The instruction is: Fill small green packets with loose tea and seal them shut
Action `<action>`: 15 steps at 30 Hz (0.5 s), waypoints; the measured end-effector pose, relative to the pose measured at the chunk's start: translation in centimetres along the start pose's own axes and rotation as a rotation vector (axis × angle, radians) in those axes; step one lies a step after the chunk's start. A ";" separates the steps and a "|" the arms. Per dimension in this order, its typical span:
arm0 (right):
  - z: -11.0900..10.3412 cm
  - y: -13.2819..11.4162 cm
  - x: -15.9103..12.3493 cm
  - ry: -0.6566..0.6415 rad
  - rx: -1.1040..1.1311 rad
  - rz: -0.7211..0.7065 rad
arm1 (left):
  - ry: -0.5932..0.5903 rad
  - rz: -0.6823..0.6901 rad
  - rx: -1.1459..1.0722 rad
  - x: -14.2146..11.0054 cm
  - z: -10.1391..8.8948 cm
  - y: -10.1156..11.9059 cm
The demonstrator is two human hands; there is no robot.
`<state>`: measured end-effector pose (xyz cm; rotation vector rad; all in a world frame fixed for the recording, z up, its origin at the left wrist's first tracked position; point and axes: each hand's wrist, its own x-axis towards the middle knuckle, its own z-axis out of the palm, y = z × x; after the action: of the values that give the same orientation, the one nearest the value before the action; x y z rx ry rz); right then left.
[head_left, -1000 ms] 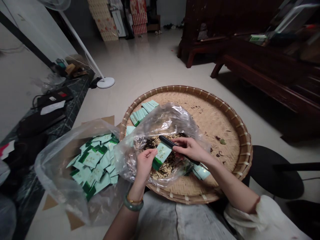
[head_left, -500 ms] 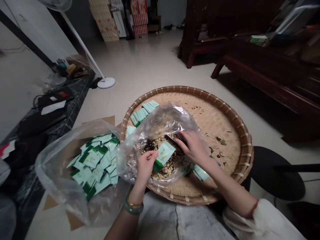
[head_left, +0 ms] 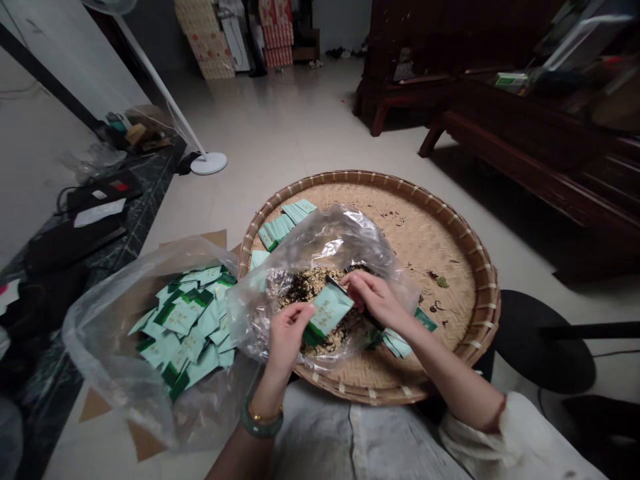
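Observation:
My left hand (head_left: 290,333) pinches a pale green sachet (head_left: 330,308) with a dark green band by its lower left side. In my right hand (head_left: 373,297) is a dark slim tool (head_left: 337,284), its tip at the sachet's upper edge; the fingers hide most of it, so its exact kind is unclear. Both hands are over an open clear plastic bag (head_left: 345,230) of loose dried bits (head_left: 305,287), pale yellow and dark brown. The bag lies in a round woven bamboo tray (head_left: 420,247). Beneath my right forearm lie more sachets (head_left: 397,343).
Left of the tray, a large clear bag (head_left: 115,320) holds many green sachets (head_left: 193,327). Rows of sachets (head_left: 277,230) lie at the tray's left rim. A white fan stand (head_left: 209,163), dark wooden furniture (head_left: 505,147) and a black round base (head_left: 545,340) stand around.
My right hand has moved left and slightly down, bringing the dark tool to the sachet's upper edge. My left hand still holds the sachet. The view has shifted slightly.

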<state>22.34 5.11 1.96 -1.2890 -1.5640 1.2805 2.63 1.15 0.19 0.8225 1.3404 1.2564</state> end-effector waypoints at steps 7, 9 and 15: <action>-4.3 -1.3 -1.7 -0.198 0.015 0.209 | 0.373 0.250 -0.481 0.3 -2.2 4.6; -5.7 -1.6 -2.5 -0.384 -0.118 0.226 | 0.219 0.258 -0.366 -0.3 -1.7 4.2; -9.0 -0.5 -5.8 -0.593 -0.750 0.217 | -0.564 0.390 0.827 -2.3 0.3 0.7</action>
<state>31.99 1.66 4.95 -1.6428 -2.5477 1.3304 3.27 -0.85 1.45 1.9275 1.2357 0.6090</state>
